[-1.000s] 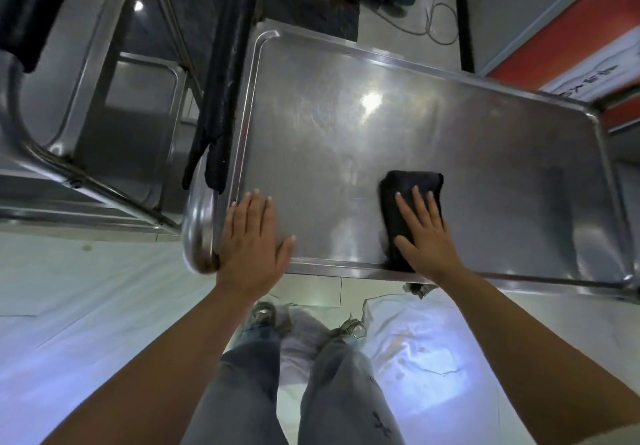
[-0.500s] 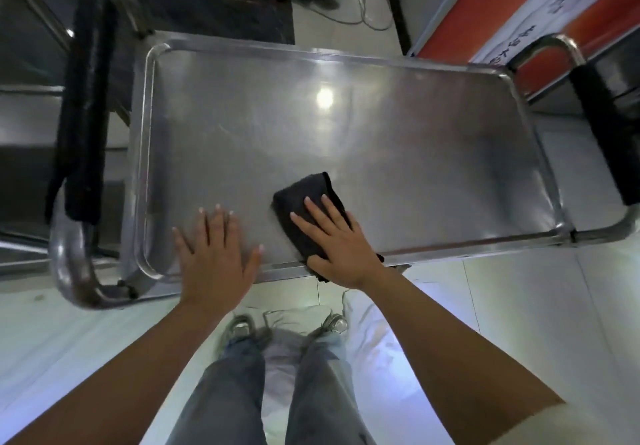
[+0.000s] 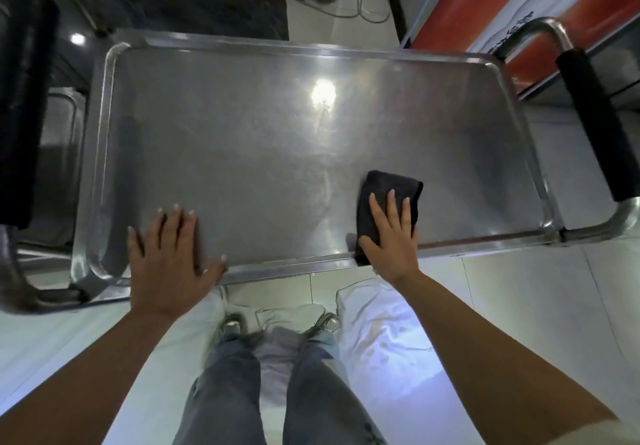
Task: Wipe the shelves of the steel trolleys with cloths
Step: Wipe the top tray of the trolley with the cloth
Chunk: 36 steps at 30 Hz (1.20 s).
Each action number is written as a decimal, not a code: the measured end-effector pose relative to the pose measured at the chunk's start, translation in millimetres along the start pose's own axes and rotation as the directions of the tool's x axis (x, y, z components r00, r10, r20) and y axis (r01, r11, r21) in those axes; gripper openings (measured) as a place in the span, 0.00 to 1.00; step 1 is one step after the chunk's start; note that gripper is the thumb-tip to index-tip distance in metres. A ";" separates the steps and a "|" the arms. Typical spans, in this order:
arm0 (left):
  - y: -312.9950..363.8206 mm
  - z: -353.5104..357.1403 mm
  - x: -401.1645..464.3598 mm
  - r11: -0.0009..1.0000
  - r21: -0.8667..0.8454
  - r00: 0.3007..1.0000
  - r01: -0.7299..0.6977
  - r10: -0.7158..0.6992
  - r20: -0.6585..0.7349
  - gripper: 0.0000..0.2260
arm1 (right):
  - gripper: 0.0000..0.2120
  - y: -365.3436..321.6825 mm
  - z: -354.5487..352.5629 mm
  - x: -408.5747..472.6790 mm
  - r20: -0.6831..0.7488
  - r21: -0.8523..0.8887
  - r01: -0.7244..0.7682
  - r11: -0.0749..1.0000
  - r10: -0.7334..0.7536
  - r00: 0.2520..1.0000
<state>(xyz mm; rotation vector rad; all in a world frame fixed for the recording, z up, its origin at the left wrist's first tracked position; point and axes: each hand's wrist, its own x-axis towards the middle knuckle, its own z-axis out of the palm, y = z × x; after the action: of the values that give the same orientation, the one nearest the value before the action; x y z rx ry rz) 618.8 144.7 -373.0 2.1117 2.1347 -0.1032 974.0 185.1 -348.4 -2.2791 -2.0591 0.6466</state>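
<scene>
On trolley shelf, both hands flat: left hand bare, right hand atop black cloth.

Right hand with black cloth now sits right of shelf centre along the near rim of the top shelf; half a second ago it lay close beside the left hand. Hands now well apart.

The trolley's top shelf is a shiny steel tray with a raised rim and rounded corners, a ceiling light mirrored near its middle. A folded black cloth lies flat on it near the front edge, toward the right. Two hands rest on the shelf, the right hand on the cloth, the left hand flat over the front rim.
</scene>
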 end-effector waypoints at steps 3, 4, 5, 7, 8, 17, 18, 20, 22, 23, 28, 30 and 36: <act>-2.5 -5.9 -2.3 0.999 -0.041 1.000 -0.004 0.005 0.019 0.43 | 0.37 -29.7 10.7 -7.2 0.029 -0.020 0.090 0.996 -0.090 0.996; -4.3 -8.1 -4.1 0.997 -0.075 1.000 -0.003 0.005 0.027 0.44 | 0.37 -43.4 15.9 -9.8 0.038 -0.021 0.134 0.991 -0.134 0.990; -7.1 -9.8 -7.4 0.993 -0.121 1.000 0.010 -0.006 0.029 0.45 | 0.37 -58.4 21.8 -12.3 0.050 -0.015 0.180 0.984 -0.179 0.983; -17.8 -12.5 -19.8 0.973 -0.215 0.996 0.088 -0.087 0.014 0.47 | 0.37 -90.5 33.2 -15.1 0.097 0.007 0.275 0.961 -0.274 0.957; -25.0 -13.1 -27.8 0.955 -0.254 0.988 0.154 -0.157 0.012 0.49 | 0.36 -106.3 37.8 -14.7 0.132 0.014 0.329 0.944 -0.328 0.936; -45.3 -13.2 -51.6 0.943 -0.260 0.978 0.209 -0.195 0.078 0.46 | 0.30 -240.6 80.6 -16.2 0.293 0.002 0.755 0.656 -0.722 0.627; -46.2 -12.2 -51.7 0.944 -0.260 0.979 0.202 -0.191 0.066 0.45 | 0.30 -247.6 80.6 -10.0 0.314 -0.031 0.781 0.624 -0.736 0.600; -48.3 -9.8 -50.5 0.946 -0.262 0.982 0.191 -0.184 0.052 0.43 | 0.30 -250.7 75.4 3.9 0.346 -0.084 0.818 0.569 -0.753 0.559; -49.5 -7.7 -49.0 0.954 -0.247 0.985 0.172 -0.166 0.043 0.43 | 0.31 -243.8 68.3 10.4 0.344 -0.095 0.826 0.555 -0.761 0.551; -49.4 -6.6 -48.1 0.957 -0.240 0.986 0.166 -0.159 0.048 0.43 | 0.31 -236.8 65.4 10.1 0.325 -0.094 0.814 0.573 -0.756 0.569; -48.6 -3.2 -49.8 0.960 -0.224 0.984 0.170 -0.156 0.081 0.43 | 0.33 -171.4 44.9 -3.8 0.187 -0.082 0.558 0.826 -0.537 0.822; -48.4 -4.1 -51.0 0.961 -0.223 0.985 0.166 -0.150 0.087 0.43 | 0.34 -151.4 36.3 -12.7 0.120 -0.050 0.383 0.923 -0.375 0.919; -43.0 -13.2 -50.1 0.971 -0.198 0.990 0.133 -0.120 0.075 0.39 | 0.33 -200.8 61.8 -24.9 0.000 -0.085 -0.057 0.995 0.057 0.998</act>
<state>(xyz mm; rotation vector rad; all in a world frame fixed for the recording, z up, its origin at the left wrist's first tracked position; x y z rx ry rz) 575.5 96.5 -354.7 1.8365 2.1419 0.0340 762.9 172.8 -342.9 -2.3916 -2.0680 0.5750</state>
